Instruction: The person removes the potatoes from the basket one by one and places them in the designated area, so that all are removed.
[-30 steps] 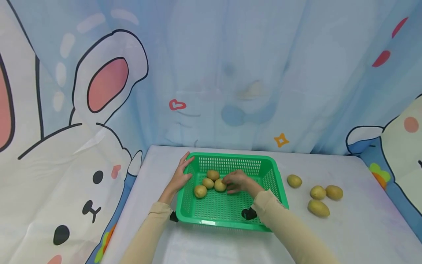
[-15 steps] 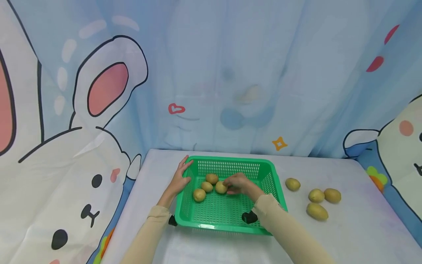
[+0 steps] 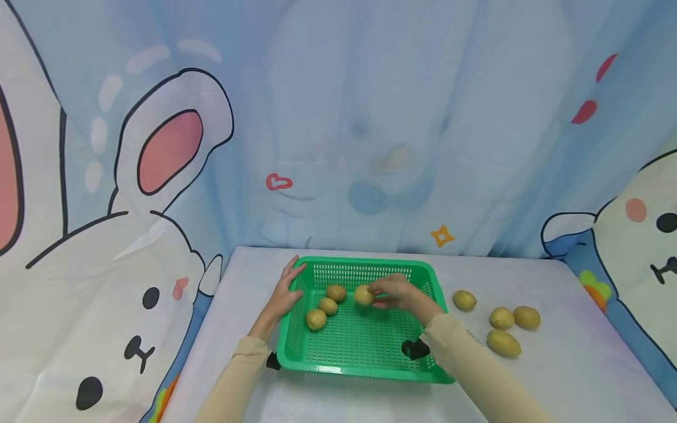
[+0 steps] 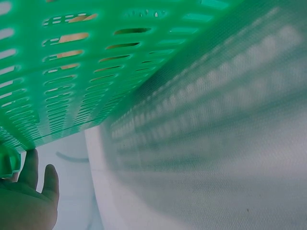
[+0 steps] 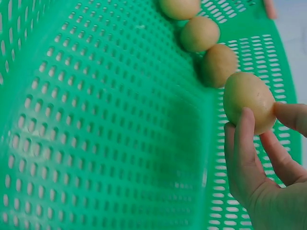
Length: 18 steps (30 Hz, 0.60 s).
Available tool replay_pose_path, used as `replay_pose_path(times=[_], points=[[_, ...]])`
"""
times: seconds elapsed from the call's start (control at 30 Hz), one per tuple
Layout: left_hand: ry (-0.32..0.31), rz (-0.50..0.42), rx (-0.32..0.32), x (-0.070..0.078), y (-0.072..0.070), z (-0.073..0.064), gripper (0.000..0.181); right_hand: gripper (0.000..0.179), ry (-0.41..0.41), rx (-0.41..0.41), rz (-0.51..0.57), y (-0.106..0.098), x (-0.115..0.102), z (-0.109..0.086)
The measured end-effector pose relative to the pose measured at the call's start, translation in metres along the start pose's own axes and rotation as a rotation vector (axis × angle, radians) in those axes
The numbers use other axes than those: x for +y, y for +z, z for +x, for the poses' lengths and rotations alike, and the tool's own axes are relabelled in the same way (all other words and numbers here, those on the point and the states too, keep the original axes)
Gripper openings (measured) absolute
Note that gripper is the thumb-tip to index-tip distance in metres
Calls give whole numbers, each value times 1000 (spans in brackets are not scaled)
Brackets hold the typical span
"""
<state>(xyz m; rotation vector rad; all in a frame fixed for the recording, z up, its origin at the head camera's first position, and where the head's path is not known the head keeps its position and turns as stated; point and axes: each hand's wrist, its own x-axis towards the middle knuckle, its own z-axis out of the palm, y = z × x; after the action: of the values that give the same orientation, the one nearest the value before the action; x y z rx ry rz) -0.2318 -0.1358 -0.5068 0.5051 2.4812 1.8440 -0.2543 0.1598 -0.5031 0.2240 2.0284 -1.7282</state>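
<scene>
My right hand (image 3: 398,292) pinches a yellow potato (image 5: 248,98) between thumb and fingers, raised over the floor of a green plastic basket (image 3: 365,371). Three more potatoes lie in a slanting row at the basket's left: a back one (image 3: 336,292), a middle one (image 3: 328,306) and a front one (image 3: 316,319). At the basket's left rim rests my left hand (image 3: 280,298), its fingers spread and fairly straight. In the left wrist view, the slotted basket wall fills the upper left, with two fingertips (image 4: 51,175) just below it.
Right of the basket, several loose potatoes (image 3: 501,318) lie on the white-covered table (image 3: 571,364). One of them (image 3: 464,300) is closer to the basket wall. A blue cartoon curtain (image 3: 338,147) hangs along the table's back edge.
My right hand has lifted the potato away from the other three and moved it slightly right. The left hand stays at the basket's rim. The head view has tilted slightly up and right.
</scene>
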Motion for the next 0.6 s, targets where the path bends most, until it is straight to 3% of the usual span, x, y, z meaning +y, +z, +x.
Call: replay_pose_path(times=[0.03,0.23,0.5,0.6], points=[[-6,1,-6,5,-1,-2,69,34,-4,-4,0,-3,-2,-2],[1,2,-7,6,-2,-5,68,40,-10,11,6,-26,-17,-13],[-5,3,-16,5,-1,-3,69,54,9,45,18,-74,-29,-38],[-1,3,-8,-9,1,1,69,55,19,54,55,-96,-28,-49]])
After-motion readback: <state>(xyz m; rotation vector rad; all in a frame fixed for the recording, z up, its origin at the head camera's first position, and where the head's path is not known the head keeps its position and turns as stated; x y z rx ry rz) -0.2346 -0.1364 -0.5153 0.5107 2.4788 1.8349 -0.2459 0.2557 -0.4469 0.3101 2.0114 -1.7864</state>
